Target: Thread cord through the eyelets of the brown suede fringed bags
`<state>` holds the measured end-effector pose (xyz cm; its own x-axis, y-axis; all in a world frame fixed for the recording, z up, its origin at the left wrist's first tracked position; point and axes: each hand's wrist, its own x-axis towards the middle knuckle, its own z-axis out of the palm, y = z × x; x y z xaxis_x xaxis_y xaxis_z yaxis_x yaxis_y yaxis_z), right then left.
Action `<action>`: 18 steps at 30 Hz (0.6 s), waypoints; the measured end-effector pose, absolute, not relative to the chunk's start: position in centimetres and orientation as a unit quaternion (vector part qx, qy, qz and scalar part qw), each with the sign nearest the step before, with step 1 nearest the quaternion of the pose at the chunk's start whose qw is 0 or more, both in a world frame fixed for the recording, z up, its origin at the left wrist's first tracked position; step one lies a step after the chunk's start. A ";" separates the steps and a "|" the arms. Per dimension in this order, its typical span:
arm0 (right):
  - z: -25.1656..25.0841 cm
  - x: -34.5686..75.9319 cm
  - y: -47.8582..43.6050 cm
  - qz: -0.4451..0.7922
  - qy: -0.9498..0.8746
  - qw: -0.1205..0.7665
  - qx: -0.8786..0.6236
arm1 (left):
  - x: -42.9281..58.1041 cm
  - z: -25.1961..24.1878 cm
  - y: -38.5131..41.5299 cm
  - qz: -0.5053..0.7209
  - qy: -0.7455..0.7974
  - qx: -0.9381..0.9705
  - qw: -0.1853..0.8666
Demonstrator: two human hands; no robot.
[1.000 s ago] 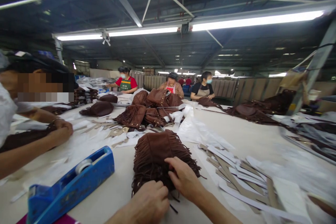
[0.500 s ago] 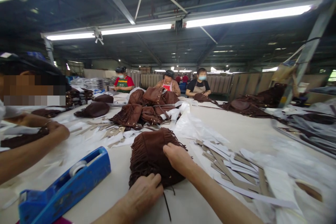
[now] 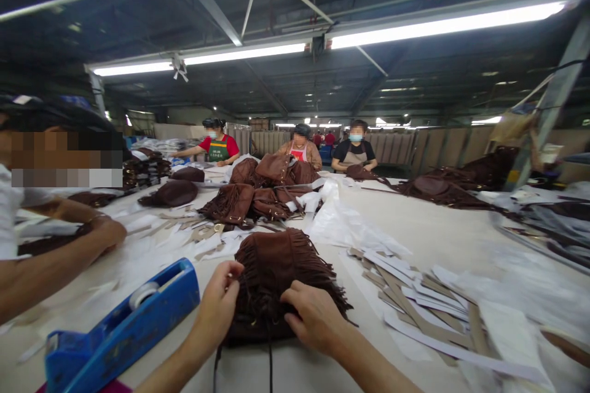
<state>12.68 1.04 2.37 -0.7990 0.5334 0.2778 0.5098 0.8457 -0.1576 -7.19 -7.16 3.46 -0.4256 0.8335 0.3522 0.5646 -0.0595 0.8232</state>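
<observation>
A dark brown fringed bag [image 3: 273,258] lies on the table in front of me, its fringe spread along both sides and two thin cords hanging toward me. My left hand [image 3: 220,298] is at the bag's left edge, fingers curled with the thumb against the fringe. Lower on the front, my right hand [image 3: 316,314] has bent fingers and thumb closed on the fringe near small metal eyelets. The fingertips of both hands are partly hidden in the strands.
A blue tape dispenser [image 3: 126,325] stands at left, beside a co-worker's arm [image 3: 59,258]. Paper and card strips [image 3: 428,307] lie at right. Beyond are crumpled white plastic [image 3: 341,221] and a pile of brown bags [image 3: 271,178]. Several people work across the table.
My left hand has moved up from the bag's lower edge to its left side. My right hand has come down from the upper right to the front. The right-hand fringe now spreads outward.
</observation>
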 end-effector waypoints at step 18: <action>1.1 10.8 2.0 0.001 -0.941 0.186 -0.284 | -8.1 2.2 -6.8 0.264 0.628 0.725 0.106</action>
<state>10.79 2.01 1.11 -0.7693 0.5350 0.3492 0.5346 0.8383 -0.1066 -8.11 -6.78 2.20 0.0734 0.9657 0.2492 0.8539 -0.1900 0.4846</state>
